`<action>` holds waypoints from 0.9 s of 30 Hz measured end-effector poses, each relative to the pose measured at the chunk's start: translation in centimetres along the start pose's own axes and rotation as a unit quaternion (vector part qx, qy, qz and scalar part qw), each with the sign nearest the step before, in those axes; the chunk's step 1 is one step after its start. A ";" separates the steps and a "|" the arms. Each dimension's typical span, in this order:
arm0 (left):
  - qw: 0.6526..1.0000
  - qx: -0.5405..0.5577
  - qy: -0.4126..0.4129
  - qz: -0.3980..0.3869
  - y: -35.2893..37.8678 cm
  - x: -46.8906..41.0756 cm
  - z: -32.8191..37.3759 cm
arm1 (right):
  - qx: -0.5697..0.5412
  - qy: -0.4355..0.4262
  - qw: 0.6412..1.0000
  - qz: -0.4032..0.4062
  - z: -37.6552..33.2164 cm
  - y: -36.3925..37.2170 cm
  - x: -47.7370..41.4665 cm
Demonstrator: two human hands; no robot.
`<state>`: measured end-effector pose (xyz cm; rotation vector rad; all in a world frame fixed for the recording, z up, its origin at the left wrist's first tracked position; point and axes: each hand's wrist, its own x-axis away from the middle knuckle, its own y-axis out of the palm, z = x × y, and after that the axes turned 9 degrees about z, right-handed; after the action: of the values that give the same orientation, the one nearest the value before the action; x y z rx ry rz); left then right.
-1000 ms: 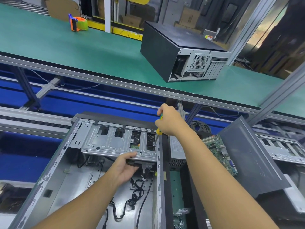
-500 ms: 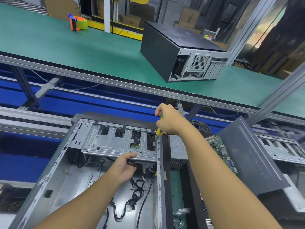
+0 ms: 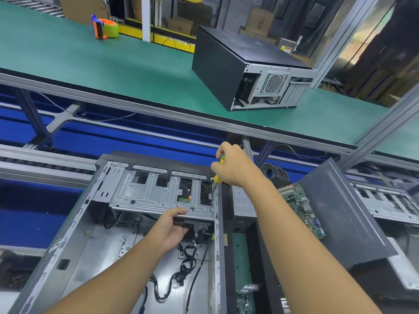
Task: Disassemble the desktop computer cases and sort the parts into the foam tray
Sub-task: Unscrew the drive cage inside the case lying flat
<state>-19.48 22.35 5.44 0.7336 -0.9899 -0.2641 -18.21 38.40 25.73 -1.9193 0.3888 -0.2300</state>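
Observation:
An open desktop case (image 3: 68,234) lies in front of me, its silver drive cage (image 3: 149,193) across the far end. My right hand (image 3: 235,166) grips a yellow-green screwdriver (image 3: 218,175), whose tip stands on a screw at the cage's right end. My left hand (image 3: 170,230) holds the cage's near edge, thumb on top and fingers curled underneath by a black drive. Loose black cables (image 3: 186,264) lie on the case floor.
A closed black case (image 3: 226,64) sits on the green conveyor (image 3: 113,64) beyond, with a tape dispenser (image 3: 105,29) at far left. To the right lie a power supply (image 3: 243,205), a green motherboard (image 3: 301,207), a grey side panel (image 3: 340,211) and another chassis (image 3: 385,200).
My right hand has shifted slightly on the screwdriver handle, which stays on the same screw. My left hand keeps its hold on the cage edge.

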 end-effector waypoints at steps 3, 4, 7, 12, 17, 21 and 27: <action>1.000 -0.009 0.009 -0.010 0.3 0.1 -0.1 | 0.027 -0.030 0.996 0.078 0.3 0.6 0.3; 1.000 -0.013 0.012 -0.010 0.3 0.2 -0.1 | 0.006 -0.043 0.995 0.086 0.4 0.7 0.3; 0.999 -0.020 0.021 -0.015 0.2 0.3 -0.1 | -0.054 -0.047 0.996 0.061 0.2 0.7 0.5; 0.997 -0.057 0.039 -0.023 0.0 0.7 -0.3 | -0.093 -0.040 0.992 0.081 0.3 0.5 0.6; 0.997 -0.059 0.040 -0.019 0.2 1.1 -0.2 | -0.142 -0.039 0.983 0.106 0.4 0.0 0.5; 0.998 -0.055 0.041 -0.017 0.3 1.4 -0.2 | -0.210 -0.060 0.959 0.180 0.0 -1.1 0.7; 0.998 -0.050 0.042 -0.005 0.6 1.7 -0.2 | -0.130 -0.182 0.960 0.170 -0.4 -1.8 0.7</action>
<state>-18.49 21.98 6.85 0.6535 -0.8873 -0.2883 -17.41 38.36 27.56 -2.0593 0.5087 0.4153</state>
